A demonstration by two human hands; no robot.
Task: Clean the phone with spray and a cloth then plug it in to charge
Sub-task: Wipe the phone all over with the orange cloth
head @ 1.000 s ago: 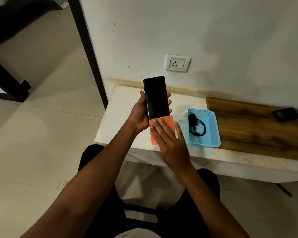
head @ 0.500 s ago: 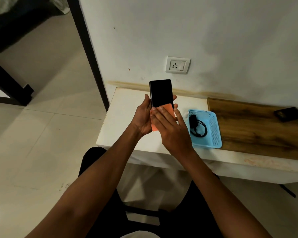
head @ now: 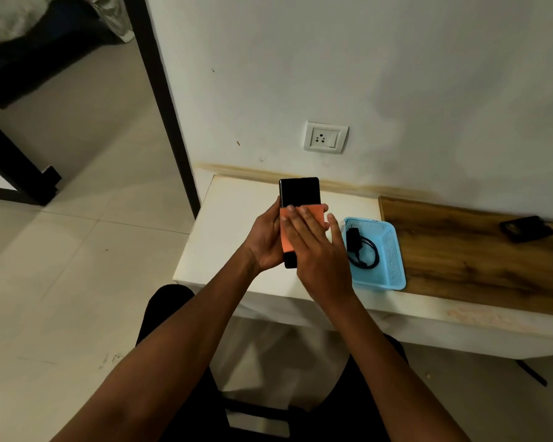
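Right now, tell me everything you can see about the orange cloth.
The orange cloth is a small, flat, plain piece, apparently soft fabric, with no visible print. It lies across the middle of the dark phone screen, leaving the top of the screen and a bit of the bottom end uncovered. The right hand presses flat on it, fingers spread, hiding much of it. The left hand grips the phone from behind, above the white table.
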